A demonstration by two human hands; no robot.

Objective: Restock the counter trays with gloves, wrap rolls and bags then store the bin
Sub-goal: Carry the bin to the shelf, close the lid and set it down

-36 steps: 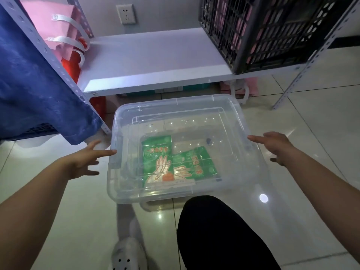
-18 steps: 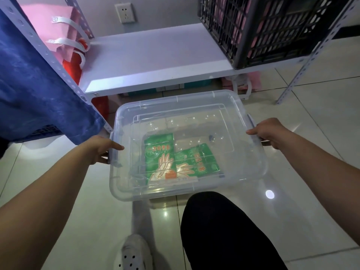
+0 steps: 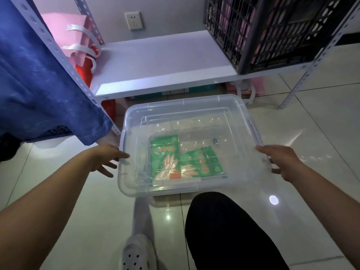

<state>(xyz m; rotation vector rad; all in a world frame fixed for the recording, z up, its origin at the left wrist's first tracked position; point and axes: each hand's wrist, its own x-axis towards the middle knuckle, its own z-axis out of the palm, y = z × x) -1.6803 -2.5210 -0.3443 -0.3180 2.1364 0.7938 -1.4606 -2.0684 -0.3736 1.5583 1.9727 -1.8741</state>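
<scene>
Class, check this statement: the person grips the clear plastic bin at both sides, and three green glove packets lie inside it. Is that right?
Not quite. The head view shows two green glove packets in the clear plastic bin, not three. The rest holds: the left hand and right hand grip its sides.

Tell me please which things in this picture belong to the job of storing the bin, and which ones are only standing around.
Belong to the job:
- clear bin, held by left hand and right hand
- two green glove packs inside it
- white shelf

Only standing around:
- black crate
- blue cloth
- pink bag
- wall socket
</scene>
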